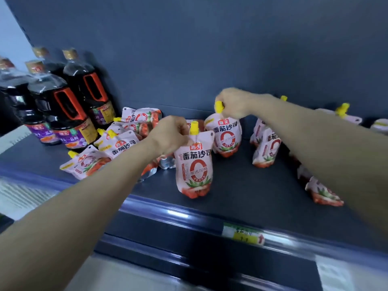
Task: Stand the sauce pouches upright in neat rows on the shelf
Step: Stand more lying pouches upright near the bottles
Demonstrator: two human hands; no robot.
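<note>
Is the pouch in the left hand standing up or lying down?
Standing up. The pouch has its bottom on the shelf, yellow cap on top.

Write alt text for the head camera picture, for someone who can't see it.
A person holds two red-and-white sauce pouches upright by their tops on a dark shelf: the left hand grips the front pouch, the right hand the pouch behind it. More pouches lie heaped at left beside dark sauce bottles; other pouches stand at right.

Even, dim light; wide-angle bending at the edges, slight motion blur throughout.
</note>
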